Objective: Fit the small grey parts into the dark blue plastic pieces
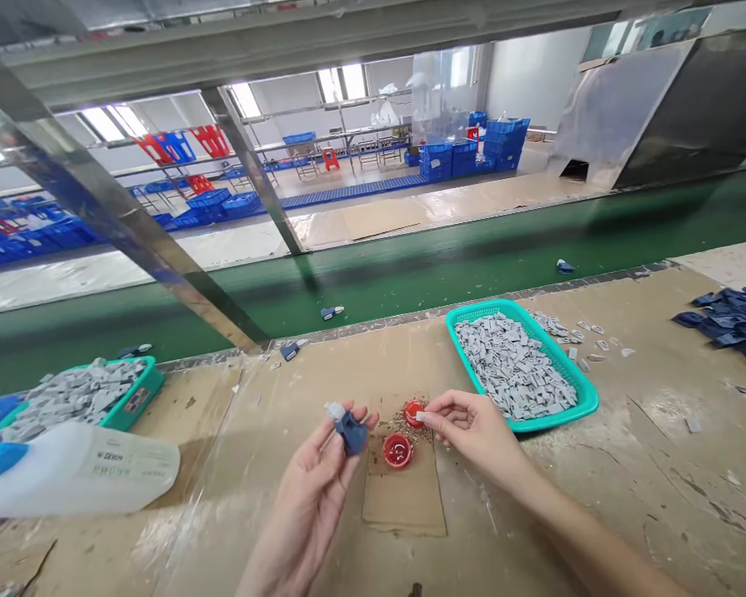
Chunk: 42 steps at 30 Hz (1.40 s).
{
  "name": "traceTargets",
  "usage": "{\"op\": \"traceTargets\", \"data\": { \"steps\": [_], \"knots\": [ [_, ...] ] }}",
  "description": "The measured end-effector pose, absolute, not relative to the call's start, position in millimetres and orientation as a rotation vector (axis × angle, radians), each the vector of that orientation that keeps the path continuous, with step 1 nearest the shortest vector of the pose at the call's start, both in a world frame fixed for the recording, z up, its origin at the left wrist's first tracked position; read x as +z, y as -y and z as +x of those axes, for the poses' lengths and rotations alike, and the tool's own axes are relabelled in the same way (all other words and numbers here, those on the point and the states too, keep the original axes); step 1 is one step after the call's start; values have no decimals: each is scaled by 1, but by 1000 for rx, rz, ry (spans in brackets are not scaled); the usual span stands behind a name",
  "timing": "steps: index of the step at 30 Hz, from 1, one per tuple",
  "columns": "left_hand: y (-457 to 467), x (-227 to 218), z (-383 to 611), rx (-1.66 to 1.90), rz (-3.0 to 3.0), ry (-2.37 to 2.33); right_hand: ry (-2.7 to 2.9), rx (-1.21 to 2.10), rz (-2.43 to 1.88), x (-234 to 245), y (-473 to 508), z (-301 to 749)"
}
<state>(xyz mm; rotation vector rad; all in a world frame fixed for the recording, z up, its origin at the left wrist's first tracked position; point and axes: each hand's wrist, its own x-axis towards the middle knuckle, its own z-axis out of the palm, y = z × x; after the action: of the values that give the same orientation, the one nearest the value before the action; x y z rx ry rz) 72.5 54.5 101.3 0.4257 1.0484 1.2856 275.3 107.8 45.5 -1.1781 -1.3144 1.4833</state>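
Head view: hands apart, both working just above a cardboard sheet (404,493) on the bench (634,431). Left hand (307,489) has its fingers closed on a small blue part (352,433) with a white tip, on the near left of 2 red cups. Right hand (476,433) pinches a small grey tag (420,416) between thumb and finger, right beside the far red cup (414,413). The near red cup (398,450) holds glossy red liquid; brown flecks (398,423) lie around both cups. Handling, my read: blue part looks light and stiff, best held by its body with the white tip free. Grey tag looks thin, light and easy to drop, so an edge pinch suits it; wet red liquid could make it slippery. To the right, a teal tray (588,406) is heaped with grey tags (513,365), with loose tags (588,344) beside it and blue pieces (727,323) further right. Left: a second teal tray (142,385) and a white plastic jug (80,468). Far side: green conveyor belt (410,282) with a blue part (331,313) on it.
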Motion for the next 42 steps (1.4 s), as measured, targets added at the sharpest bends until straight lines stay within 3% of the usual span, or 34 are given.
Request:
{"op": "traceTargets", "data": {
  "steps": [14, 24, 42],
  "knots": [
    [-25, 86, 79, 1520, 397, -1278, 1278, 1456, -1234, 34, -114, 266],
    [-25, 80, 80, 1468, 418, -1277, 1277, 1461, -1261, 32, -115, 267],
    [-33, 85, 129, 1592, 586, -1367, 1217, 1834, -940, 76, -83, 264]
  ]
}}
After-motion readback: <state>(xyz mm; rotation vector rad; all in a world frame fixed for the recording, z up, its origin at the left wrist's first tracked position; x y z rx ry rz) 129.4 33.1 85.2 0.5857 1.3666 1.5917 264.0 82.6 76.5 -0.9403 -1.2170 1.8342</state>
